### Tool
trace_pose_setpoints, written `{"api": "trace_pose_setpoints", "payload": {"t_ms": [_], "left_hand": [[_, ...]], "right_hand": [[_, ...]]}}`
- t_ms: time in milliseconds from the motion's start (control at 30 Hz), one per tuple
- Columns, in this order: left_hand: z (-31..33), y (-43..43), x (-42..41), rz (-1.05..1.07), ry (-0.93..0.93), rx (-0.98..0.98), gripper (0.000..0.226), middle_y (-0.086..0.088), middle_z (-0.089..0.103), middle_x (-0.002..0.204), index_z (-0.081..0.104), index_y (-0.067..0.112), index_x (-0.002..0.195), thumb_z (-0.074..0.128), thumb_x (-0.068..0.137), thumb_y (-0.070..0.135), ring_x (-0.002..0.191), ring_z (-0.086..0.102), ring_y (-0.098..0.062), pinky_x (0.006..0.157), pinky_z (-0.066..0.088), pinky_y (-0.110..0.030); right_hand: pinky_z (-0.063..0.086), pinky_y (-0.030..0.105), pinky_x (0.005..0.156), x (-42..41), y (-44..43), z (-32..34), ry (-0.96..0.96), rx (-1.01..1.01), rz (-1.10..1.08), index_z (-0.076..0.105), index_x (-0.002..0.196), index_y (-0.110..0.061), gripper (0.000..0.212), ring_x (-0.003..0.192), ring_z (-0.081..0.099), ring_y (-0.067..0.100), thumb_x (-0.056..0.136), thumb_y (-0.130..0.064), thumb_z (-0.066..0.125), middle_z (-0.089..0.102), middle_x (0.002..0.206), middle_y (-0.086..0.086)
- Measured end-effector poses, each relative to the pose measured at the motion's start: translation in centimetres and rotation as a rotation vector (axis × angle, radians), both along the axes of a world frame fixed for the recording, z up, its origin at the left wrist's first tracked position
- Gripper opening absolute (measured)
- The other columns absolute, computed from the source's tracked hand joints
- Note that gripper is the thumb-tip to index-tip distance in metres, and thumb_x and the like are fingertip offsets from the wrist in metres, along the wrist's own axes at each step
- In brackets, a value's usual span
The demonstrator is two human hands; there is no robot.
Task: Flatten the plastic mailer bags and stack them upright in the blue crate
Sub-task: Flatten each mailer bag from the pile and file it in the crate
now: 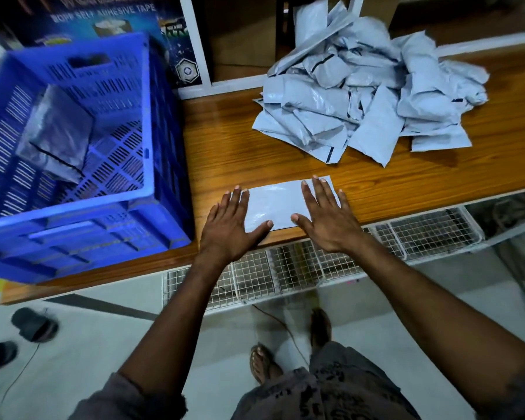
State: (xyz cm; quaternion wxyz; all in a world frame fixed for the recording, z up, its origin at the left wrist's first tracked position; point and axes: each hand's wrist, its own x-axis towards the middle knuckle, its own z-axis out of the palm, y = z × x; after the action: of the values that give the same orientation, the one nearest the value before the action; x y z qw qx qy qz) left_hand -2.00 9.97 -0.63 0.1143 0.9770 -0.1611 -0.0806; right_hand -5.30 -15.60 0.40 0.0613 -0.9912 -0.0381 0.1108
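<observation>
— Table (225, 140) first: blue crate (73, 207) on my left with some stacked mailers (58, 134) leaning inside, loose pile (370, 95) at far right. Which step?
— Flattening, I judge. One mailer (275, 204) lies flat at the near edge, between crate and pile.
— Hands?
— My left hand (229, 228) and right hand (328, 219) press its two ends, fingers (320, 192) straight and spread, bag showing between them. Next I'd pinch an edge, lift, and stand it upright in the crate.
</observation>
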Motion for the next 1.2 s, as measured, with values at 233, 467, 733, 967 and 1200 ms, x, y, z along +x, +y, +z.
{"api": "trace_pose_setpoints", "payload": {"t_ms": [233,467,733,967,1200], "left_hand": [[0.8,0.6,-2.6,-0.058,-0.233,-0.089,0.094,0.002,-0.008,0.173,0.002,0.028,0.165,0.036,0.095,0.08,0.159,-0.005,-0.022,0.125,0.005,-0.045],[-2.4,-0.1,-5.9,-0.26,-0.334,0.007,0.054,0.004,0.021,0.17,0.03,0.025,0.161,0.03,0.111,0.044,0.158,0.014,-0.023,0.123,0.026,-0.048],[-1.7,2.9,-7.8,-0.133,-0.271,-0.016,0.05,-0.001,0.019,0.171,0.037,0.032,0.158,0.029,0.111,0.046,0.158,0.01,-0.03,0.121,0.028,-0.051],[0.7,-1.1,-6.8,0.002,-0.252,-0.132,0.067,0.002,0.006,0.172,0.015,0.027,0.165,0.024,0.107,0.059,0.159,0.003,-0.019,0.126,0.007,-0.038],[0.0,-2.6,-2.2,0.106,-0.102,-0.059,0.068,0.0,0.012,0.172,0.016,0.018,0.165,0.008,0.107,0.054,0.159,0.006,-0.021,0.126,0.006,-0.042]], "right_hand": [[0.004,0.04,0.126,-2.5,1.2,1.2,-0.348,0.059,0.202,0.013,0.163,-0.018,0.063,0.157,-0.003,0.019,0.109,-0.044,0.033,-0.002,0.17,0.005],[0.017,0.042,0.126,-5.5,0.6,-3.1,-0.292,-0.034,0.347,0.02,0.162,-0.02,0.058,0.157,0.004,0.018,0.109,-0.045,0.019,0.01,0.169,0.0],[0.024,0.051,0.122,-5.7,-2.4,-2.2,-0.325,-0.011,0.226,0.04,0.154,-0.03,0.048,0.155,0.017,0.028,0.107,-0.041,0.042,0.018,0.168,0.008],[0.021,0.045,0.124,-3.9,-1.6,0.3,-0.34,0.176,0.172,0.036,0.155,-0.019,0.065,0.154,0.019,0.019,0.1,-0.052,0.05,0.024,0.167,0.002],[0.001,0.042,0.127,1.2,1.2,0.4,-0.118,0.145,0.17,-0.002,0.162,-0.015,0.071,0.156,-0.011,0.015,0.106,-0.057,0.013,-0.01,0.17,0.004]]}}
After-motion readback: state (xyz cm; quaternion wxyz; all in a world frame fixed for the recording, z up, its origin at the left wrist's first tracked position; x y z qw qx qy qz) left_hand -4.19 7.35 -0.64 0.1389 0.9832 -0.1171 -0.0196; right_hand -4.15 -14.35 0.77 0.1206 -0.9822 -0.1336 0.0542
